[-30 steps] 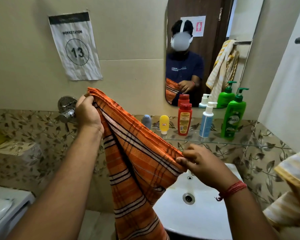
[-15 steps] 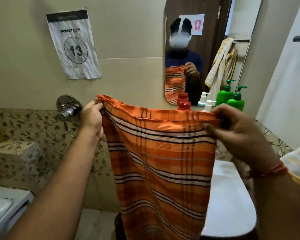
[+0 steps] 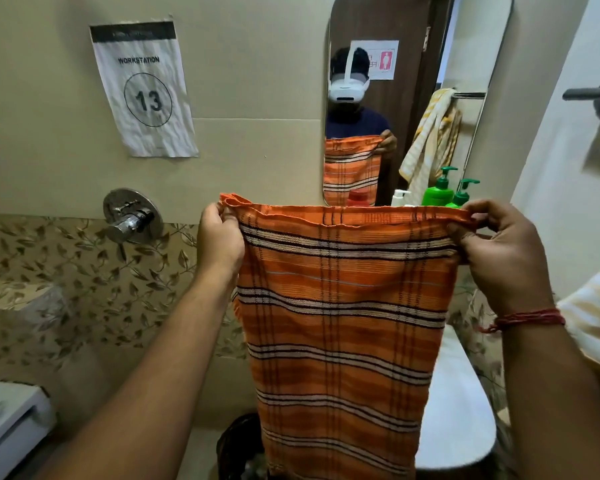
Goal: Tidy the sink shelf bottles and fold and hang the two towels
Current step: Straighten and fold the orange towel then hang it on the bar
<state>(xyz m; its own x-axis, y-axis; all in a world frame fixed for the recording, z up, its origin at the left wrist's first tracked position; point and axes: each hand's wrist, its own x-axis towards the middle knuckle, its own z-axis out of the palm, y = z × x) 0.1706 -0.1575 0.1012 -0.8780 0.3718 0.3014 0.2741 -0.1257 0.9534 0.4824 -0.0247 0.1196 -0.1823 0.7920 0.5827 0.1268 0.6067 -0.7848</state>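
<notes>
**Orange striped towel held taut by its top corners**

The left hand [image 3: 219, 240] is closed on the top left corner of the orange striped towel [image 3: 340, 306], fingers curled over the bunched hem. The right hand [image 3: 499, 251] pinches the top right corner between thumb and fingers, a red thread bracelet [image 3: 527, 318] around its wrist. Between the two hands the top edge runs nearly level and stretched, showing doubled layers, and the cloth hangs straight down in front of the white sink [image 3: 461, 410], hiding most of it.

Just above the towel's edge, the tops of a green pump bottle [image 3: 463, 194] and a white pump bottle [image 3: 400, 199] peek out; the shelf they stand on is hidden. Behind them the mirror [image 3: 465, 64] reflects the person with the towel and a yellow striped towel [image 3: 430, 140] draped on a rail. Another yellow striped cloth [image 3: 593, 313] shows at the right edge. On the wall to the left hang a paper sign reading "WORKSTATION 13" [image 3: 142, 88] and a chrome tap valve [image 3: 132, 220]. A dark bin [image 3: 239, 448] sits on the floor below
</notes>
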